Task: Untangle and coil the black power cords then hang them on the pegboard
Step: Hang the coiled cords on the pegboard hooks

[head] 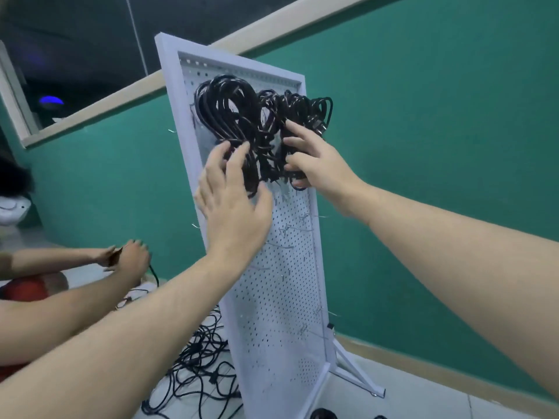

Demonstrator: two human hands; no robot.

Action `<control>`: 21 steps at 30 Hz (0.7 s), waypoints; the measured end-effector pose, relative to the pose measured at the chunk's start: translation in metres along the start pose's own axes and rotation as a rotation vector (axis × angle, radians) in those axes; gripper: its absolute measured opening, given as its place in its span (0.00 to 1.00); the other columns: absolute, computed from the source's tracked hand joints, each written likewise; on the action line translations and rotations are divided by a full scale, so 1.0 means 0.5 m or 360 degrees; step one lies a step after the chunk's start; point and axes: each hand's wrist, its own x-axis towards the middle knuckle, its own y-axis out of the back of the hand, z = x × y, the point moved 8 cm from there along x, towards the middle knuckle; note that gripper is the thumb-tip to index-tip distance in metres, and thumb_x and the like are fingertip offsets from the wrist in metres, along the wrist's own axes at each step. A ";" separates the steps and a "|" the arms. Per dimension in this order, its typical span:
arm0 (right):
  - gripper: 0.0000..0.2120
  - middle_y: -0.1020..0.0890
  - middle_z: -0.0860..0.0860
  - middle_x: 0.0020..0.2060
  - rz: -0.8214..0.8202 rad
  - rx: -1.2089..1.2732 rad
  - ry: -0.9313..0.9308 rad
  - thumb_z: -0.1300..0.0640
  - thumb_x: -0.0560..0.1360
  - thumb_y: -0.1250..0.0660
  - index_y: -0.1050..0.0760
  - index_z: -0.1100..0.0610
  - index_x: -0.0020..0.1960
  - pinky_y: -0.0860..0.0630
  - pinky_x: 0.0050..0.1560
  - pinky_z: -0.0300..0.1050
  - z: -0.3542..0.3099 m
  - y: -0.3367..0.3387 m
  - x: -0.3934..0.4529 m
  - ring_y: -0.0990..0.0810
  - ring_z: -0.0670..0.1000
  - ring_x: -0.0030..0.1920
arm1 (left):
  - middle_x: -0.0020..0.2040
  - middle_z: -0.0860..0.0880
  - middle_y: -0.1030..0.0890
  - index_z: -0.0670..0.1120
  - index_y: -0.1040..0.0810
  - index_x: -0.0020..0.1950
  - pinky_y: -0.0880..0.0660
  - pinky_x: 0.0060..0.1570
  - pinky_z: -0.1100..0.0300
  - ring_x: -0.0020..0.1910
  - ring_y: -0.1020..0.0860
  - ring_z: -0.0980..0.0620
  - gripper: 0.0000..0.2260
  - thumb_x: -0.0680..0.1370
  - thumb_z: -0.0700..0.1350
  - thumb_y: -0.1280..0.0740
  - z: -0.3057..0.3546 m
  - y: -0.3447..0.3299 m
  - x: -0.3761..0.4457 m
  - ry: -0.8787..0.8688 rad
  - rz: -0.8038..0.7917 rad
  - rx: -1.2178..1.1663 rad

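So your left hand [233, 204] fingers loosely touch left coil [225, 113] | right hand [314, 164] grips right coil [305, 116] | pegboard [281, 267] mid-frame | loose cords [199, 358] lower left

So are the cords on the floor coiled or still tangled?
Tangled: the floor cords lie in loose crossing loops beside the pegboard, unlike the coiled bundles hanging above.

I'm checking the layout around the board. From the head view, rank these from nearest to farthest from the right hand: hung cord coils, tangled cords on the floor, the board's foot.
1. Hung cord coils: touching the right hand, board top.
2. Board's foot: far below, lower right.
3. Tangled cords: floor, lower left; nearly as far as the foot, hard to rank.
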 end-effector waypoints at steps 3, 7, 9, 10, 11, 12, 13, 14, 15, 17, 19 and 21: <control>0.23 0.23 0.46 0.65 -0.0023 -0.0151 -0.0193 0.61 0.81 0.40 0.31 0.44 0.74 0.18 0.52 0.50 0.105 0.037 -0.079 0.18 0.48 0.50 | 0.65 0.51 0.33 0.50 0.26 0.62 0.34 0.65 0.47 0.64 0.33 0.52 0.15 0.75 0.45 0.35 0.020 -0.057 -0.120 -0.0275 -0.0163 -0.0123; 0.17 0.19 0.47 0.60 -0.0114 -0.0298 -0.0549 0.60 0.81 0.38 0.26 0.44 0.66 0.18 0.50 0.50 0.290 0.073 -0.199 0.17 0.48 0.47 | 0.55 0.51 0.24 0.48 0.23 0.54 0.30 0.51 0.53 0.49 0.26 0.54 0.07 0.76 0.44 0.36 0.025 -0.183 -0.271 -0.0313 -0.0775 -0.0318; 0.14 0.19 0.48 0.60 -0.0118 -0.0307 -0.0752 0.59 0.81 0.37 0.25 0.44 0.64 0.19 0.49 0.50 0.388 0.077 -0.266 0.18 0.50 0.48 | 0.52 0.54 0.22 0.50 0.25 0.58 0.30 0.41 0.56 0.38 0.26 0.58 0.08 0.79 0.45 0.36 -0.013 -0.286 -0.359 -0.0010 -0.1425 -0.0232; 0.13 0.20 0.49 0.60 -0.0117 -0.0315 -0.0857 0.58 0.82 0.36 0.25 0.46 0.64 0.19 0.49 0.50 0.438 0.077 -0.301 0.18 0.50 0.48 | 0.53 0.53 0.22 0.50 0.27 0.62 0.31 0.38 0.57 0.37 0.26 0.58 0.10 0.80 0.46 0.36 -0.039 -0.334 -0.409 0.0101 -0.1701 -0.0108; 0.13 0.20 0.49 0.60 -0.0118 -0.0318 -0.0967 0.57 0.82 0.36 0.25 0.47 0.65 0.19 0.48 0.49 0.490 0.075 -0.340 0.18 0.50 0.47 | 0.55 0.51 0.22 0.50 0.29 0.65 0.29 0.38 0.57 0.39 0.24 0.56 0.13 0.81 0.47 0.35 -0.065 -0.379 -0.462 0.0196 -0.1949 0.0007; 0.14 0.20 0.49 0.60 -0.0123 -0.0312 -0.1080 0.57 0.82 0.36 0.25 0.48 0.66 0.19 0.48 0.49 0.543 0.072 -0.381 0.18 0.50 0.47 | 0.56 0.49 0.20 0.49 0.30 0.68 0.26 0.40 0.54 0.43 0.20 0.52 0.15 0.81 0.47 0.35 -0.089 -0.417 -0.517 0.0301 -0.2162 0.0081; 0.14 0.21 0.49 0.60 -0.0141 -0.0312 -0.1182 0.56 0.82 0.37 0.26 0.49 0.67 0.20 0.47 0.47 0.594 0.066 -0.420 0.18 0.50 0.47 | 0.54 0.46 0.19 0.48 0.30 0.69 0.22 0.42 0.52 0.45 0.18 0.47 0.16 0.81 0.47 0.35 -0.110 -0.448 -0.568 0.0414 -0.2321 0.0109; 0.14 0.21 0.49 0.59 -0.0171 -0.0320 -0.1271 0.56 0.82 0.37 0.26 0.50 0.68 0.20 0.47 0.46 0.644 0.058 -0.457 0.17 0.50 0.48 | 0.50 0.45 0.19 0.47 0.30 0.70 0.21 0.44 0.52 0.46 0.17 0.45 0.17 0.82 0.46 0.35 -0.133 -0.477 -0.619 0.0517 -0.2443 0.0124; 0.14 0.21 0.49 0.58 -0.0198 -0.0327 -0.1356 0.56 0.82 0.38 0.27 0.49 0.68 0.19 0.46 0.45 0.692 0.050 -0.492 0.17 0.50 0.49 | 0.48 0.46 0.20 0.46 0.30 0.70 0.21 0.43 0.54 0.45 0.18 0.45 0.17 0.82 0.45 0.35 -0.155 -0.503 -0.666 0.0595 -0.2532 0.0145; 0.13 0.21 0.51 0.56 -0.0221 -0.0302 -0.1525 0.57 0.82 0.39 0.26 0.49 0.66 0.19 0.43 0.43 0.784 0.031 -0.556 0.17 0.50 0.48 | 0.52 0.45 0.20 0.43 0.28 0.70 0.24 0.45 0.56 0.48 0.21 0.45 0.18 0.81 0.45 0.34 -0.206 -0.550 -0.755 0.0718 -0.2648 0.0200; 0.13 0.21 0.52 0.53 -0.0237 -0.0254 -0.1707 0.58 0.82 0.39 0.26 0.51 0.65 0.20 0.43 0.44 0.873 0.004 -0.618 0.19 0.51 0.46 | 0.53 0.40 0.19 0.39 0.25 0.63 0.26 0.42 0.58 0.48 0.23 0.44 0.13 0.81 0.42 0.34 -0.260 -0.594 -0.840 0.0860 -0.2692 0.0241; 0.13 0.21 0.53 0.51 -0.0269 -0.0209 -0.1857 0.59 0.82 0.39 0.25 0.52 0.65 0.20 0.44 0.46 0.957 -0.028 -0.673 0.19 0.52 0.45 | 0.50 0.38 0.21 0.38 0.26 0.58 0.29 0.36 0.59 0.48 0.22 0.42 0.08 0.81 0.39 0.36 -0.321 -0.637 -0.926 0.1021 -0.2676 0.0310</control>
